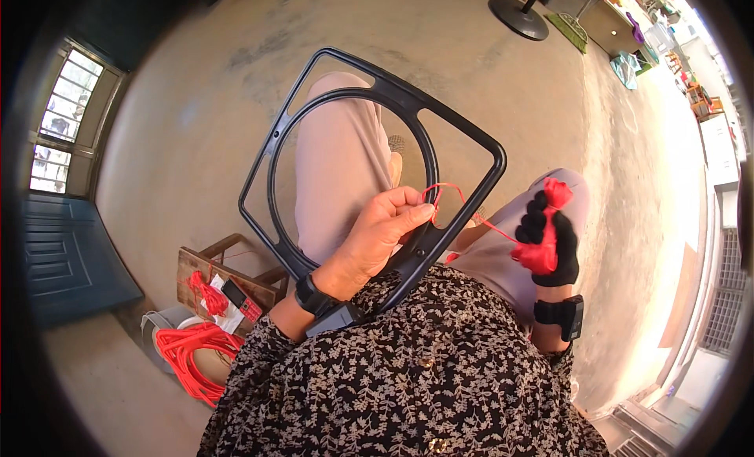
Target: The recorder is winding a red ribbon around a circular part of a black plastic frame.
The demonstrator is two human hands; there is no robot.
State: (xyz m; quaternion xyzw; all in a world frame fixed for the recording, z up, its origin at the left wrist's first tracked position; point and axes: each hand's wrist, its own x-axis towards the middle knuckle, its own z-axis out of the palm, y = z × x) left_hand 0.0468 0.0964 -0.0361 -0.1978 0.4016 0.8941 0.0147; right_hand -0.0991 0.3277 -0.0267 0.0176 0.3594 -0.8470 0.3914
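Note:
A black frame (397, 94), a round ring inside a four-sided outer rim, leans across my lap and thighs. My bare left hand (381, 233) reaches over its ring, thumb and forefinger pinched together on a thin red cord (493, 224). The cord loops by the right side of the ring, then runs across to my right hand (567, 249). That hand wears a black glove and is held out above my right thigh. Its fingers are curled round a bunched red cord bundle (539, 257), part of which sticks out above the fist.
On my left stands a small wooden stool (192, 267) with red cord and a red phone (245, 301) on it. Below it, a coil of thick red cord (196, 359) lies over a container. A round black stand base (518, 19) and a green broom (569, 31) are farther off.

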